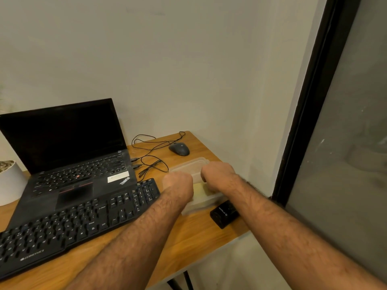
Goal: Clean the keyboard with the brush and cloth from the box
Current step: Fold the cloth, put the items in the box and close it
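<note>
A black keyboard point(69, 225) lies slanted along the front of the wooden desk point(194, 239). To its right stands a translucent plastic box point(189, 165) with its lid on, something pale yellow showing through near the front. My left hand point(178, 182) grips the box's left edge, fingers curled down over the lid. My right hand point(217, 173) grips the right side of the lid in the same way. The brush and cloth are not visible as such.
An open black laptop point(69, 155) stands behind the keyboard. A grey mouse point(179, 149) with looped black cables point(150, 158) lies behind the box. A small black device point(225, 213) sits at the desk's right edge. A white pot point(10, 183) is at far left. A wall and dark window frame close the right.
</note>
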